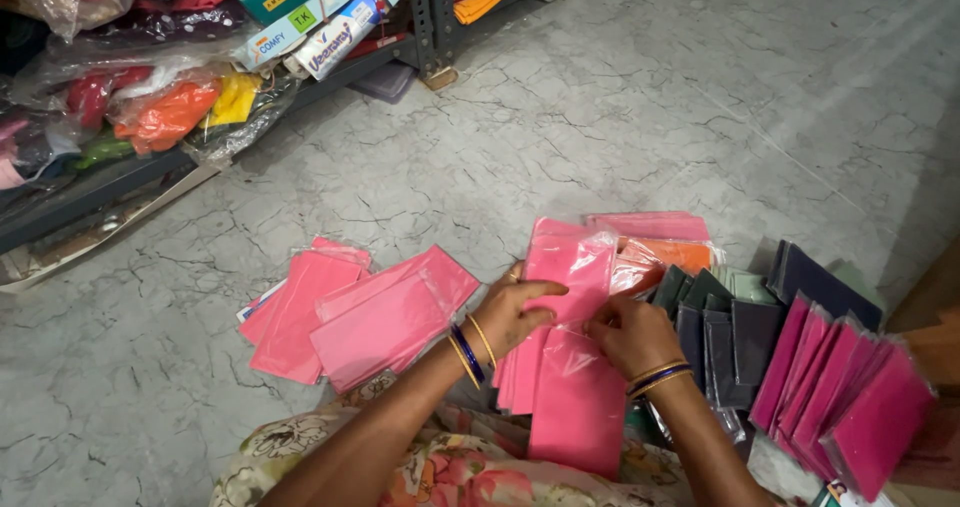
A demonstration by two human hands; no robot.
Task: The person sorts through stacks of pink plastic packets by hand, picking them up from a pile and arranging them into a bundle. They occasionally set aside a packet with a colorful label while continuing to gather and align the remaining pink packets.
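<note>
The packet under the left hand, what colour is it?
Pink: the packet under the left hand is a plain pink sleeve in clear plastic, seen in the head view.

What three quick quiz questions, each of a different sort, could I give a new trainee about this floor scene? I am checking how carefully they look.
1. True or false: the left hand rests on a pink packet.
2. Which packets stand at the far right of the row? A) magenta packets B) yellow packets C) white packets
3. Fill in: the separate pile of pink packets lies on the ____ floor.

Key: 1 true. 2 A, the magenta packets, beside the dark packets near the right hand. 3 grey, cracked.
</note>
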